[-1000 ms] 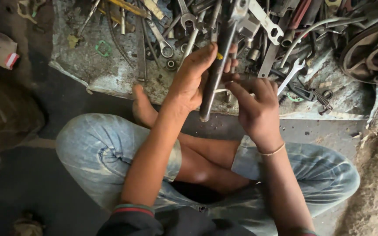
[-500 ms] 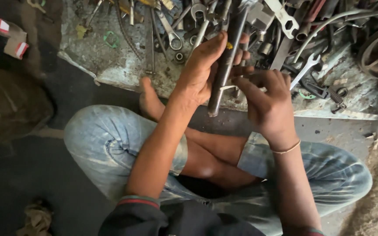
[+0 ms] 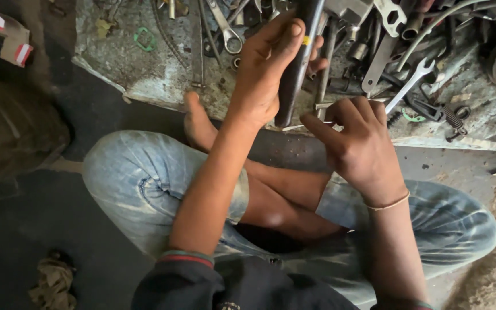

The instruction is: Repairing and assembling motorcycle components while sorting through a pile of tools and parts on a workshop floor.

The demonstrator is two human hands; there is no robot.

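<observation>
Head view: left hand (image 3: 262, 80) grips dark rod (image 3: 295, 69); right hand (image 3: 357, 143) curled; red-white packet (image 3: 8, 37) upper-left.

I see a long, dark metal rod (image 3: 295, 69) held nearly upright and leaning slightly right, with a small yellow mark partway up. Its lower end hangs just above the edge of the sheet of tools; its top runs out of view. A thin metal pin (image 3: 324, 105) sticks out beside it.

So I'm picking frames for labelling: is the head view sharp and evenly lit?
Head view: left hand and dark metal bar fairly sharp; right hand slightly soft; floor at left in deep shadow; tools on the sheet brighter, no strong glare.
</observation>
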